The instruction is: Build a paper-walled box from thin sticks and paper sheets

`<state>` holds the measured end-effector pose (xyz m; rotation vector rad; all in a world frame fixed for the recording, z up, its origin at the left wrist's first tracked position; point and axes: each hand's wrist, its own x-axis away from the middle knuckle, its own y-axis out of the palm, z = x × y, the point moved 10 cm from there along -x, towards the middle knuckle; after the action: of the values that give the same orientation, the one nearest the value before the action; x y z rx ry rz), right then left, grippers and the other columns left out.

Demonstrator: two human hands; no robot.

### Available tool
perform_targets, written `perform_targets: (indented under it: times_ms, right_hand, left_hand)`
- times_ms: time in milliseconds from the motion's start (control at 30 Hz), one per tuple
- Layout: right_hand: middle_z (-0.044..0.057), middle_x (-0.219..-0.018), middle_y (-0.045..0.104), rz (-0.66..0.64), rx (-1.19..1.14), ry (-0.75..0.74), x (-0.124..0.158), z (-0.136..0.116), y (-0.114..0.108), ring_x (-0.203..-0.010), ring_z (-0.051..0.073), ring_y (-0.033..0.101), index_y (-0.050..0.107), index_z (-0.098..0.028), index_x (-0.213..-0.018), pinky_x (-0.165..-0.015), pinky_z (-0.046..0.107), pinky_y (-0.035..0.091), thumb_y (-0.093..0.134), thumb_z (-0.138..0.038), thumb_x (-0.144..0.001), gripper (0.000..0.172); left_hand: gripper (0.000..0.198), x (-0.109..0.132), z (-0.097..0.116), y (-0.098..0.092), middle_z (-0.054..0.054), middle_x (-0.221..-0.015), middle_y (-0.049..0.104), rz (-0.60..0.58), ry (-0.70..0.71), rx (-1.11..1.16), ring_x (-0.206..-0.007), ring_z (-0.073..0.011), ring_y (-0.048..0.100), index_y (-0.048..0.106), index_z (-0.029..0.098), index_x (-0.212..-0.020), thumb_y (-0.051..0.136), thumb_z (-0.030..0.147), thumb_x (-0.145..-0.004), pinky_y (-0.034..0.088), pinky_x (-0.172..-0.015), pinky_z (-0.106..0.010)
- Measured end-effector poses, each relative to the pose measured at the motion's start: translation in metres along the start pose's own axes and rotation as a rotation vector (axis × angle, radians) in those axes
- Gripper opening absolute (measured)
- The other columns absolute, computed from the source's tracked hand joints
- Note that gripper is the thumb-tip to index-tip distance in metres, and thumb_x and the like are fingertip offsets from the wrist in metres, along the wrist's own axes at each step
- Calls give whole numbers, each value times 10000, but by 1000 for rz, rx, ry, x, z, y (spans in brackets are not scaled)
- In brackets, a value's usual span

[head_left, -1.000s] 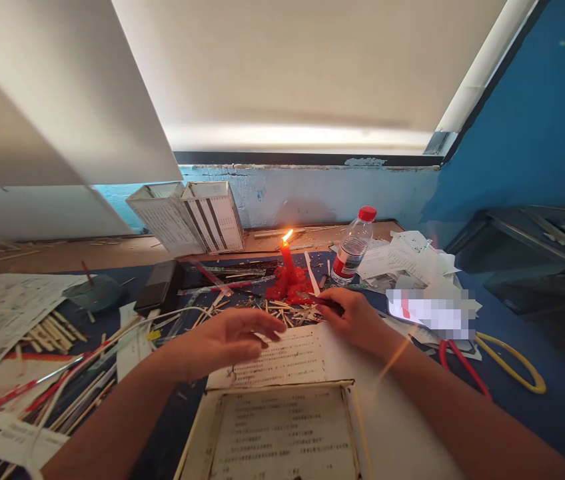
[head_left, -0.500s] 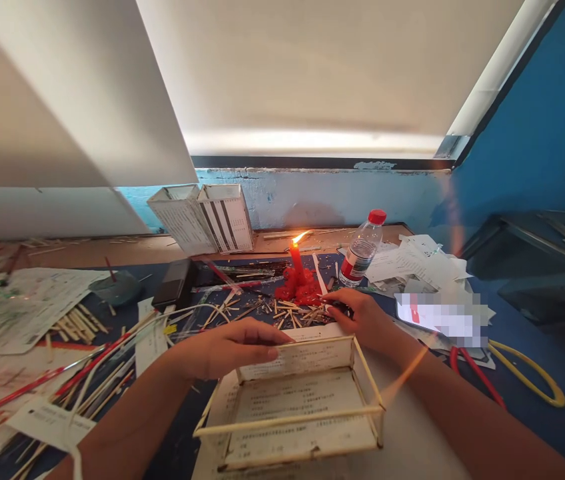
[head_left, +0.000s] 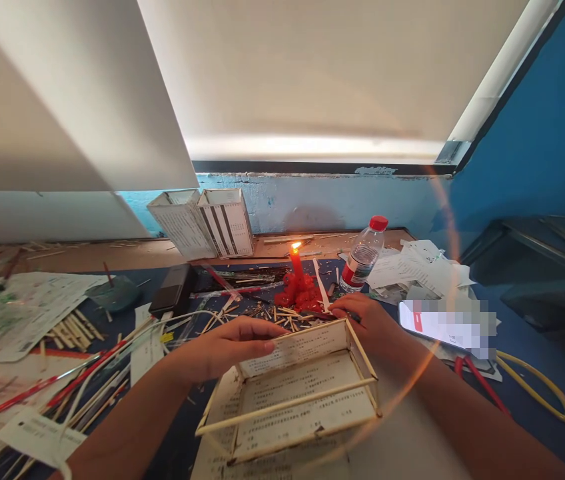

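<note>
A pale blind [head_left: 312,73] hung above the dark blue table [head_left: 522,337]. Close to the person, the open-topped box [head_left: 302,380] of thin sticks and printed paper stood tilted over the pale sheet [head_left: 412,427]; whether it rested there could not be told. Paper covered its base and far wall, and a lone stick spanned the near side. The left hand [head_left: 242,343] pinched the left part of that far wall, thumb toward the inside, fingers beyond it, only the wall's thickness between them. The right hand [head_left: 365,320] was curled closed around a dark slim tool [head_left: 355,317], mostly hidden, just beyond the box's far right corner; contact with the box could not be made out. Two tall paper boxes [head_left: 226,223] stood side by side at the back, open at the top, their insides mostly hidden. The clear bottle [head_left: 362,257] was upright with its red cap on, its liquid level unclear. A red candle [head_left: 296,261] burned in a mass of red wax [head_left: 302,297], between the bottle and the paper boxes, with small loose sticks [head_left: 287,313] scattered just in front
</note>
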<state>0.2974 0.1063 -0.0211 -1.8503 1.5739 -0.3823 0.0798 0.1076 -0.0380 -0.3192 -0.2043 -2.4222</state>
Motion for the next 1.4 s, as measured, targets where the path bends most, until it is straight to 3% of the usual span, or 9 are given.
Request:
perform_targets:
  times_ms: [167,333,433,533,700,933,1033,1233,1400]
  right_hand:
    - [93,-1068,765,-116,-412,33,5,-4,5,-913,230,712,755,-224,-1143,-767,326,568,503,-642,-995,510]
    - [102,-1056,754,-263,-442,-52,11,-15,11,-939,255,697,748,-185,-1171,-780,322,544,565,-747,-905,648]
    - [90,-970,734,-355,-462,-78,14,-21,15,-873,248,669,759,-161,-1080,-744,310,524,539,-831,-848,743]
    - [72,-948,714,-430,-389,-84,16,-25,17,-831,224,636,773,-182,-1049,-735,297,507,616,-803,-819,681]
    - [93,-1088,721,-522,-391,-114,20,-34,21,-946,259,659,759,-220,-1212,-822,332,523,625,-795,-818,710]
    - [91,-1015,734,-468,-412,-123,16,-44,20,-906,243,658,785,-186,-1108,-804,325,514,593,-747,-882,634]
    - [101,-1051,741,-440,-406,-140,16,-40,19,-939,253,655,780,-194,-1165,-837,345,507,587,-709,-914,605]
    - [101,-1008,748,-399,-441,-260,17,-34,23,-915,227,642,742,-217,-1289,-813,341,505,676,-494,-952,441]
    - [113,-1065,779,-370,-409,-307,19,-43,18,-959,231,662,749,-225,-1270,-883,373,515,645,-453,-986,379]
  left_hand:
    - [277,0,5,1,-23,-1185,814,13,11,-51,-1111,-259,719,812,303,-1121,770,409,-869,530,-1001,-386]
    - [278,-2,2,0,-36,-1156,822,-2,17,-45,-1094,-258,726,809,266,-1129,760,371,-876,518,-1013,-382]
    - [273,-1,0,-4,-24,-1133,830,33,0,-48,-1072,-247,733,818,276,-1106,781,372,-853,523,-992,-362]
    - [276,0,1,-3,-17,-1132,833,25,-2,-37,-1057,-242,740,822,292,-1100,796,365,-836,530,-967,-354]
    - [280,-2,-2,-4,-30,-1095,842,6,11,-47,-994,-242,761,834,284,-1083,812,367,-817,549,-892,-326]
    - [289,-4,-2,-5,-33,-1106,837,31,20,-54,-1040,-257,755,835,280,-1076,825,387,-808,545,-929,-337]
    - [328,-4,0,-2,-37,-1171,819,13,27,-21,-1070,-247,750,815,286,-1128,825,389,-817,540,-954,-337]
    - [258,-3,-1,1,-5,-976,861,-6,28,-62,-842,-159,765,830,273,-1081,807,373,-844,544,-742,-215]
    - [294,0,1,5,-17,-1155,828,-34,27,-77,-1070,-217,753,801,292,-1148,796,368,-864,554,-927,-291]
